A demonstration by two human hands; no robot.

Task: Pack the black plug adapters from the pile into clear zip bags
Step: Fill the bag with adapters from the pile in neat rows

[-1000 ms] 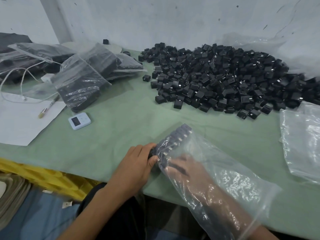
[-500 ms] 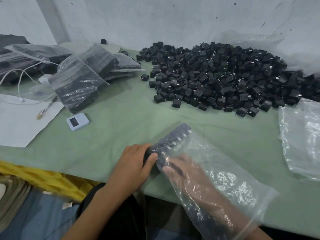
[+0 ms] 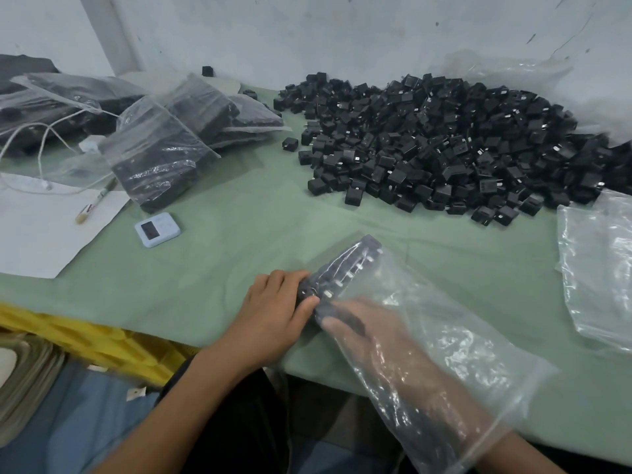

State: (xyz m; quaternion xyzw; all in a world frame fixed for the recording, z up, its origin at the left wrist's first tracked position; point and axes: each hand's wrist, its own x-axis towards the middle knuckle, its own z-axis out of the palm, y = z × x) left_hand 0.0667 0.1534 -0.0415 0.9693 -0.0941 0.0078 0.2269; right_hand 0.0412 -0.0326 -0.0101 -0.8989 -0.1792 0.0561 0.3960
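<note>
A big pile of black plug adapters (image 3: 444, 142) lies at the back right of the green table (image 3: 239, 217). Near the front edge, a clear zip bag (image 3: 455, 340) holds a short row of adapters (image 3: 345, 268) at its far end. My right hand (image 3: 372, 333) is inside the bag up to the forearm, its fingers curled on the near end of the row. From outside, my left hand (image 3: 273, 313) grips the same end through the plastic, thumb and fingers pinching it.
Filled bags of adapters (image 3: 154, 155) are stacked at the back left. A small blue-white timer (image 3: 157, 229), white paper (image 3: 34, 227), a pen (image 3: 97, 201) and a white cable lie on the left. Empty clear bags (image 3: 602, 268) lie on the right. A yellow crate (image 3: 85, 340) sits below the table edge.
Nothing has really moved. Both hands stay on the row of adapters in the bag, and only my view shifts slightly.
</note>
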